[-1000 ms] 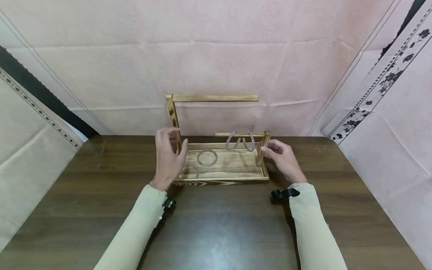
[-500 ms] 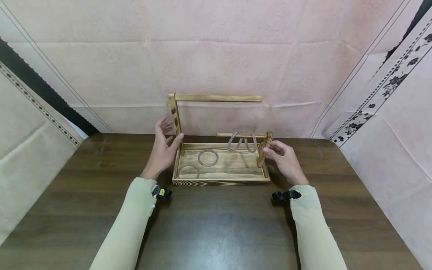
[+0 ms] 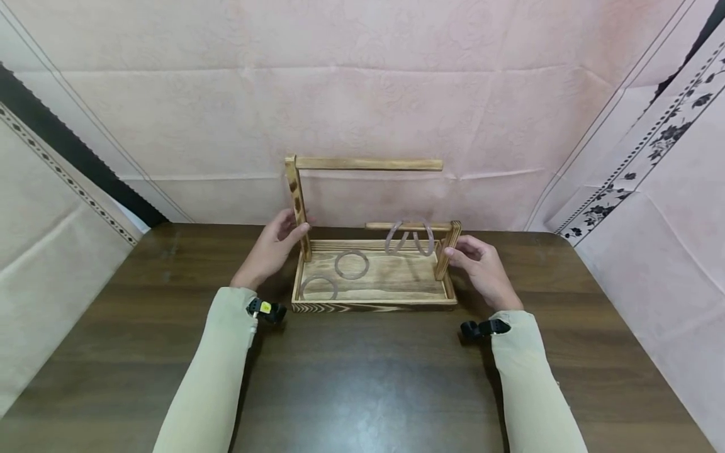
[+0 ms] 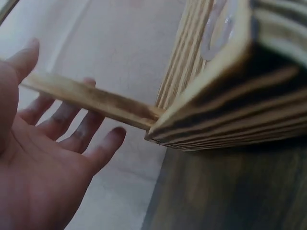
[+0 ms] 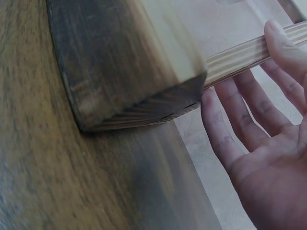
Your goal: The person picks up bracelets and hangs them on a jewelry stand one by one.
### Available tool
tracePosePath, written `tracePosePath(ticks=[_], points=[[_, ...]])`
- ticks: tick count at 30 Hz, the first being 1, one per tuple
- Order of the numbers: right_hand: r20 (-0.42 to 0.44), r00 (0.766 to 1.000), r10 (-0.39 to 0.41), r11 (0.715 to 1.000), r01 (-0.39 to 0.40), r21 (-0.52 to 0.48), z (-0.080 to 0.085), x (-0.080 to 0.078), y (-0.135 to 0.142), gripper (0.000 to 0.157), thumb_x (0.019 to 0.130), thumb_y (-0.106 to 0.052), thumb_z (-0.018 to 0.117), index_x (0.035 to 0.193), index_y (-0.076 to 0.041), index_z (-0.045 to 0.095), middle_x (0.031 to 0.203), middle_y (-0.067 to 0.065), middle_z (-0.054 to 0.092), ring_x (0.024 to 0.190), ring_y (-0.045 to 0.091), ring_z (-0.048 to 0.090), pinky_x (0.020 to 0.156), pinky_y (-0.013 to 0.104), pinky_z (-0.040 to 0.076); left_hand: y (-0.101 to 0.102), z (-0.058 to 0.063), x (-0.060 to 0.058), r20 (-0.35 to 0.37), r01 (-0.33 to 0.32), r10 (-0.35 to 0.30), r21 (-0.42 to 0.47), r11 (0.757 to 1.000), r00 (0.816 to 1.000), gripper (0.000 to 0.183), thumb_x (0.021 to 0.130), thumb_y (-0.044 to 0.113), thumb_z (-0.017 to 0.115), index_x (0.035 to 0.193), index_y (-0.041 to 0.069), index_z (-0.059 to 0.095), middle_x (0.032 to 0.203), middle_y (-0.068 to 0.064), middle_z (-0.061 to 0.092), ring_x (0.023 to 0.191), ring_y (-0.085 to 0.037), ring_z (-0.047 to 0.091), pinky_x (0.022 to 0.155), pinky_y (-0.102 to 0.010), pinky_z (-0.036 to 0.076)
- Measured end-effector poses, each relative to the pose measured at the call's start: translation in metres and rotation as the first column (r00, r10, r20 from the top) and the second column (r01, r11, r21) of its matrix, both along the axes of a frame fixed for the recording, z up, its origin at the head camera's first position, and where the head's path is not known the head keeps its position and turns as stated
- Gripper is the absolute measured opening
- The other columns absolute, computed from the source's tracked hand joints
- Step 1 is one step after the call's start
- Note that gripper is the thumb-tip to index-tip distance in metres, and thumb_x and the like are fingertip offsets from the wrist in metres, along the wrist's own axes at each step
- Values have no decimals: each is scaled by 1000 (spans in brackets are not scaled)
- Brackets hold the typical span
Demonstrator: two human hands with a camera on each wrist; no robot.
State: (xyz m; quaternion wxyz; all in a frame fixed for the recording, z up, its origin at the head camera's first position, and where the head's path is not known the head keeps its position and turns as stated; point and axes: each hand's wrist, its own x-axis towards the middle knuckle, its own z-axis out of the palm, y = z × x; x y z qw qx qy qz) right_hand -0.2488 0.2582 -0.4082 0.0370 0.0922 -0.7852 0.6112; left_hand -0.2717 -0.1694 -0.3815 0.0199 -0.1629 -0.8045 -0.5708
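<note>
Toward the far edge of the counter [image 3: 362, 377] sits a wooden tray [image 3: 374, 306], two rings [image 3: 352, 278] inside at left, other rings [image 3: 388, 238] hanging from the low bar [image 3: 376, 226] at right. Pale cloth [image 3: 362, 113] rises beyond. My left hand [image 3: 269, 248] loosely pinches the tall post [image 3: 296, 189]; my right hand [image 3: 484, 270] grips the short post [image 3: 444, 264].

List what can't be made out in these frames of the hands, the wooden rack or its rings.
Left hand: in the head view, the tall post hides part of its fingers.
One ring: in the left wrist view, the tray wall and top edge hide the rest.
Right hand: in the right wrist view, cut off by the right and bottom edges.
Wood grain on the tray's outer side: blurred in the right wrist view.
</note>
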Motion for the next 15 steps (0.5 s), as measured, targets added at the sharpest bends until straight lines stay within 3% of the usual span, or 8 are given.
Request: tracePosePath(ticks=[4, 10, 15], points=[[0, 1000, 6, 1000, -6, -8, 0, 0, 2, 34, 99, -28, 69, 121, -2, 65, 104, -9, 70, 96, 5, 68, 86, 21, 58, -6, -6, -6, 17, 31, -31, 30, 999, 999, 47, 105, 39, 55, 143, 11, 51, 144, -19, 59, 135, -27, 55, 115, -49, 42], [19, 1000, 21, 999, -20, -44, -1, 0, 3, 38, 100, -26, 67, 124, 3, 61, 104, -10, 70, 97, 5, 69, 89, 24, 59, -13, -19, -13, 66, 65, -77, 167, 984, 995, 48, 107, 28, 53, 143, -3, 48, 144, -28, 55, 134, -33, 56, 110, -43, 50], [14, 999, 32, 998, -32, -57, 0, 1, 6, 39, 100, -28, 67, 125, 1, 62, 107, -10, 71, 98, 6, 70, 90, 27, 59, -14, -21, -15, 85, 50, -69, 210, 976, 994, 43, 106, 27, 54, 139, -1, 52, 144, -30, 53, 122, -18, 64, 105, -37, 53]])
